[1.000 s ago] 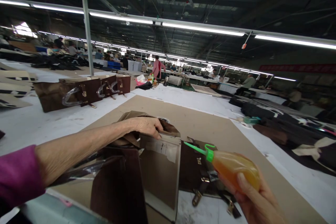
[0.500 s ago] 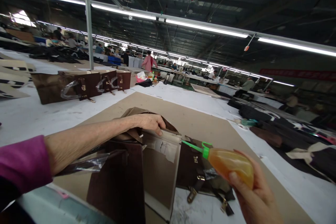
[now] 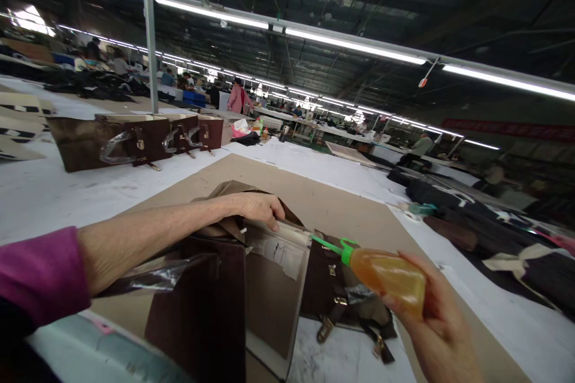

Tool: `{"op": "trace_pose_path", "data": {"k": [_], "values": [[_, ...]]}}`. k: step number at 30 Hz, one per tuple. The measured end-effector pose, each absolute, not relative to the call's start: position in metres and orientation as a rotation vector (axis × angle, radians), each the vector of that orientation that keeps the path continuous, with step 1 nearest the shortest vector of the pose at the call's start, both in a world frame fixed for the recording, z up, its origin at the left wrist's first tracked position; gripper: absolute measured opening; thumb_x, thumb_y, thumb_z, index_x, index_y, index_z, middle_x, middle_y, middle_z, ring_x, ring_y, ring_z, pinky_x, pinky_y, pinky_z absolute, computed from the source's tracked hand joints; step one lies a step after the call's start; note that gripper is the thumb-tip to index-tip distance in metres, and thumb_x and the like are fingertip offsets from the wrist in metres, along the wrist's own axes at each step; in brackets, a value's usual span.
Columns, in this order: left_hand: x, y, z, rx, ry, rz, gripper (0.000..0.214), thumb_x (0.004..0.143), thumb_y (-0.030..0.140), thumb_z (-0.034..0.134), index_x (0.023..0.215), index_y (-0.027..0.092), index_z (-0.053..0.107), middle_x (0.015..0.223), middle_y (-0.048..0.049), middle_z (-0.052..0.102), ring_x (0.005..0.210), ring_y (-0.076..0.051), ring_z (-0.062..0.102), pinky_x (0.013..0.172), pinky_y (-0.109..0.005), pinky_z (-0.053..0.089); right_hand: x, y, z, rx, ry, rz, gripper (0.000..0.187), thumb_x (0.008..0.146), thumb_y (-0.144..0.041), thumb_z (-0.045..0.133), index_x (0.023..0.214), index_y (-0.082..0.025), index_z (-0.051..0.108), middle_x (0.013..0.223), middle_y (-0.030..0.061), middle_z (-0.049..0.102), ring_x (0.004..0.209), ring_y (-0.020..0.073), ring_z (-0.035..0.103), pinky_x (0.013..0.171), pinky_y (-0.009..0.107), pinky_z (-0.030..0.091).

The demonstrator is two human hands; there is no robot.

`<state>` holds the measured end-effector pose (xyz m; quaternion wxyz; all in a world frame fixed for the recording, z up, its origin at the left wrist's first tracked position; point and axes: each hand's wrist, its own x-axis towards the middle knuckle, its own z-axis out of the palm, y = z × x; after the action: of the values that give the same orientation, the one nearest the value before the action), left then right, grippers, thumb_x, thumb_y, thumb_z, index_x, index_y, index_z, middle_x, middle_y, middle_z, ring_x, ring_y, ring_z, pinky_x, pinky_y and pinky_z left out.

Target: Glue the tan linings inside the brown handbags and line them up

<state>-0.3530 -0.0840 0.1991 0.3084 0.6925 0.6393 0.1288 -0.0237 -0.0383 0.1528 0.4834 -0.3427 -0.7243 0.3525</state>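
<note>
My left hand (image 3: 263, 209) reaches across the brown bag (image 3: 197, 311), its fingers closed on the upper edge of the bag's pale-edged panel (image 3: 274, 299). A white patch with pen marks shows inside that panel. In my right hand (image 3: 442, 317) is a squeeze bottle (image 3: 389, 278) of amber liquid, tilted to the left. Its thin green nozzle (image 3: 327, 244) meets or nearly meets the panel's top right corner; contact is hard to tell. Dark flaps with metal buckles (image 3: 340, 300) lie to the right of the panel. Clear plastic (image 3: 153, 278) wraps a handle below my left forearm.
Several brown bags (image 3: 153, 140) stand in a row at the left back, by a metal post (image 3: 150, 30). Brown board (image 3: 341, 203) lies over the white table. Dark fabric pieces (image 3: 494, 239) are heaped at the right. People work farther off.
The bottle and my right hand have shifted slightly left, and the nozzle tip stays by the panel corner. My left hand keeps its hold. A distant person in pink has moved left.
</note>
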Motion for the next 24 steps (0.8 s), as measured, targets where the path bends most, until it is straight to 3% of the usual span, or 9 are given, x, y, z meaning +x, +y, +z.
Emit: {"op": "trace_pose_path", "data": {"k": [11,24], "values": [[-0.347,-0.079,0.197,1.860,1.685,0.273,0.020,0.066,0.024,0.061,0.082,0.015,0.068,0.068,0.0029,0.056,0.066,-0.012,0.047,0.055,-0.019,0.032,-0.005,-0.028,0.143,-0.755,-1.928,0.722,0.054,0.072,-0.034,0.074,0.121,-0.032,0.053,0.116,0.0030,0.061,0.096,0.0206,0.063,0.080,0.020,0.051],[-0.346,-0.075,0.193,1.862,1.664,0.263,0.025,0.067,0.025,0.059,0.087,0.016,0.070,0.073,0.0014,0.063,0.067,-0.014,0.052,0.056,-0.019,0.036,-0.007,-0.036,0.140,-0.834,-1.810,0.806,0.054,0.066,-0.037,0.078,0.115,-0.028,0.057,0.109,0.0049,0.064,0.088,0.0228,0.064,0.072,0.024,0.055]]}}
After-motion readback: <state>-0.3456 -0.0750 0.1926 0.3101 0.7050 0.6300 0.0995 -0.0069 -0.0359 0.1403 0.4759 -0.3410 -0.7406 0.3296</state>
